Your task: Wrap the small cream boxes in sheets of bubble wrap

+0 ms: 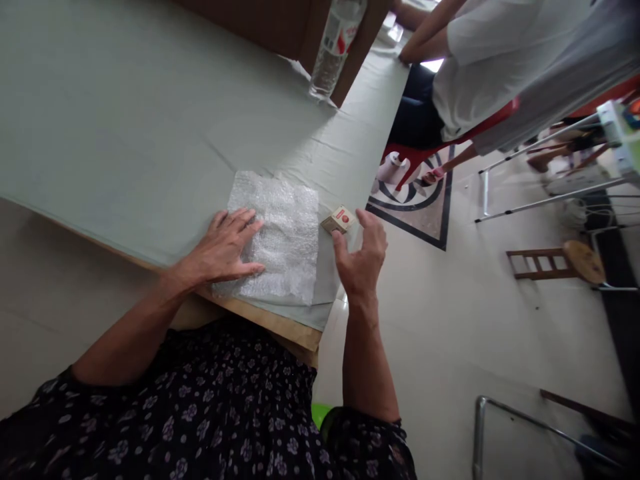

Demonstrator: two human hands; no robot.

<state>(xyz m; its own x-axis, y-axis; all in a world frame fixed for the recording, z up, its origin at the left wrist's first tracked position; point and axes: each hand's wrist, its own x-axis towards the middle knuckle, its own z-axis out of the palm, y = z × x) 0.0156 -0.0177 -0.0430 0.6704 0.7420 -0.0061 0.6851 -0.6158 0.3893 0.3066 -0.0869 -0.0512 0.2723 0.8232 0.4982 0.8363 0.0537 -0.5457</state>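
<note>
A sheet of bubble wrap lies flat near the corner of the cloth-covered table. My left hand rests on its left part, fingers spread and holding nothing. Just right of the sheet sits a small cardboard box with a red print on its top. Over the table's right edge, my right hand is beside this box, thumb and fingers apart around its near right side. Whether the thumb touches the box I cannot tell.
A clear plastic bottle stands at the far side against a brown box. Beyond the table's right edge, a person in a white shirt sits on a red chair. A wooden stool and metal frames are on the floor at right.
</note>
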